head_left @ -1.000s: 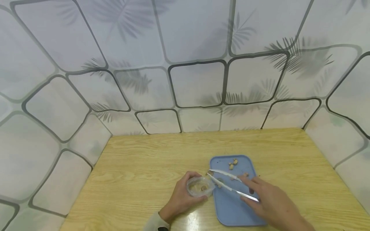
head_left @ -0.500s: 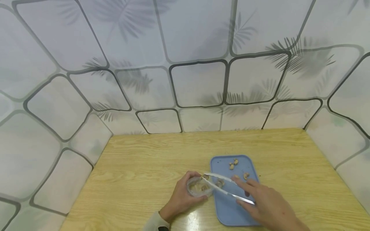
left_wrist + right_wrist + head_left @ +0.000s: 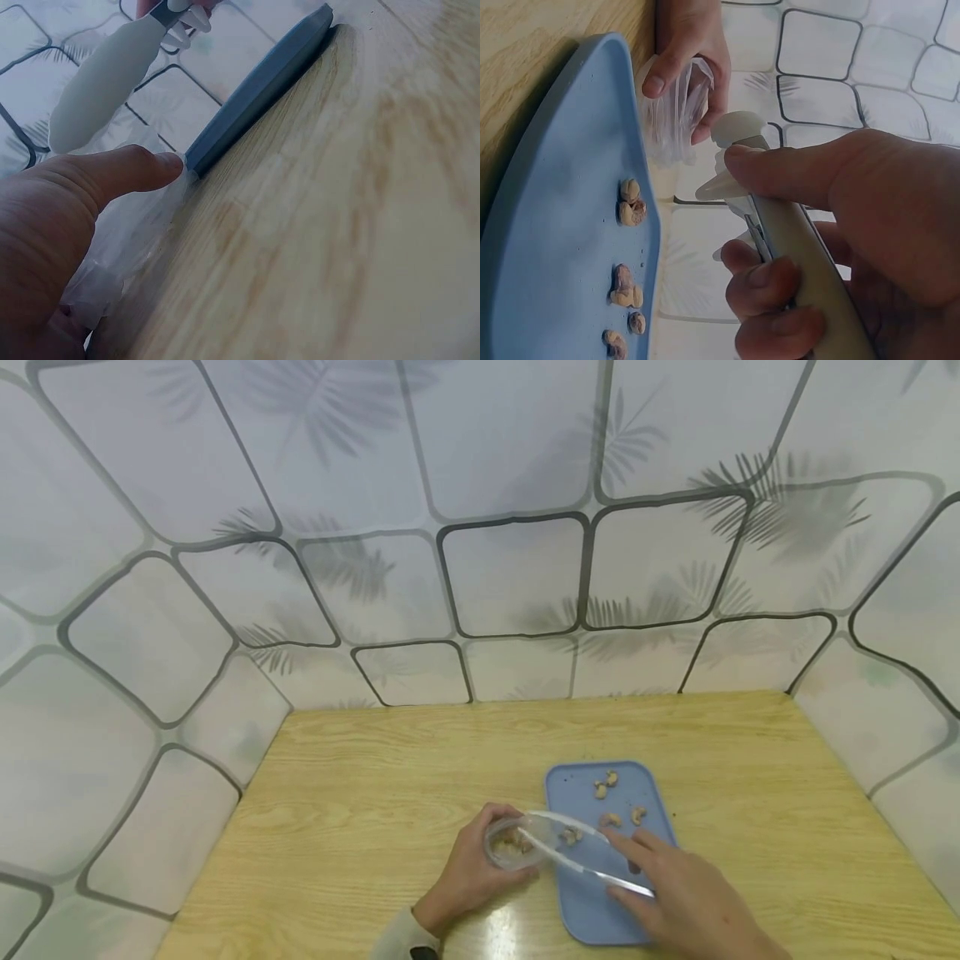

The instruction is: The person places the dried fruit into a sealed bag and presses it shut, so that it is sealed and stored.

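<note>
My left hand (image 3: 474,864) grips a small clear plastic cup (image 3: 495,862) by its side, thumb and fingers curled around it, at the tray's left edge. Several brown-skinned cashews lie inside it. In the left wrist view the thumb (image 3: 127,172) presses the cup's crinkled side. My right hand (image 3: 686,885) holds metal tongs with white tips (image 3: 553,852); the arms are spread apart, tips over the cup's mouth. Several more cashews (image 3: 632,212) lie scattered on the blue tray (image 3: 600,910) beneath the tongs.
The tray rests on a wood-grain table (image 3: 390,777), with dark crumbs around the nuts. Patterned panels (image 3: 517,577) rise behind the table and at both sides.
The tongs have moved left from the tray's edge to the cup, carrying a cashew. The nut no longer shows between the tips, and the cup holds more. The left hand has stayed in place.
</note>
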Available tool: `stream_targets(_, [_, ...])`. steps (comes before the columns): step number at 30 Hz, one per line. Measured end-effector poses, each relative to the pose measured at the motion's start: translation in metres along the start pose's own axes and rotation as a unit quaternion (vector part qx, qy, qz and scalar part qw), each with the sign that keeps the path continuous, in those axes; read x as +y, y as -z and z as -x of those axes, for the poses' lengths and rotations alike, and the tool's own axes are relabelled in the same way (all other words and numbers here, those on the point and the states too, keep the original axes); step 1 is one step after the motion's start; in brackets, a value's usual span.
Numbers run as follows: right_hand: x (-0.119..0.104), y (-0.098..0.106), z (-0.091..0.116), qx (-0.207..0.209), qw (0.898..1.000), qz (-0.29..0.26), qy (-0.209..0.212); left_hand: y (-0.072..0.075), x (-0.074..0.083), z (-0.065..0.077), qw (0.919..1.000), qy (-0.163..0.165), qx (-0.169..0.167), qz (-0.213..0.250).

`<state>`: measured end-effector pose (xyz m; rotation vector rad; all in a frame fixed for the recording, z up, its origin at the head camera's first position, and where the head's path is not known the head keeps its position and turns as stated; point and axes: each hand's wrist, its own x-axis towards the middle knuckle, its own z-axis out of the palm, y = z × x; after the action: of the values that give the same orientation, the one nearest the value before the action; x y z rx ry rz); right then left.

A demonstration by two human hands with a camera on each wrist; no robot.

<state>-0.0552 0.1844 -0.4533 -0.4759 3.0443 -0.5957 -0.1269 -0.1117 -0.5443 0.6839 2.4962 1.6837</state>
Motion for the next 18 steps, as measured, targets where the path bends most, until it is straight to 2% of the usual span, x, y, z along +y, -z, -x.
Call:
stream_targets(6, [0.004, -0.001, 0.003, 0.033, 0.999, 0.002, 0.008, -0.001, 0.001, 0.000, 0.9999, 0.015, 0.002, 0.001])
stream_targets(11, [0.009, -0.003, 0.005, 0.056, 0.998, -0.017, 0.022, -0.001, 0.001, 0.000, 0.9998, 0.017, 0.003, -0.003])
stream_targets(18, [0.014, -0.001, 0.009, 0.039, 0.999, -0.029, -0.007, -0.002, 0.000, 0.000, 0.9998, 0.014, 0.004, -0.013])
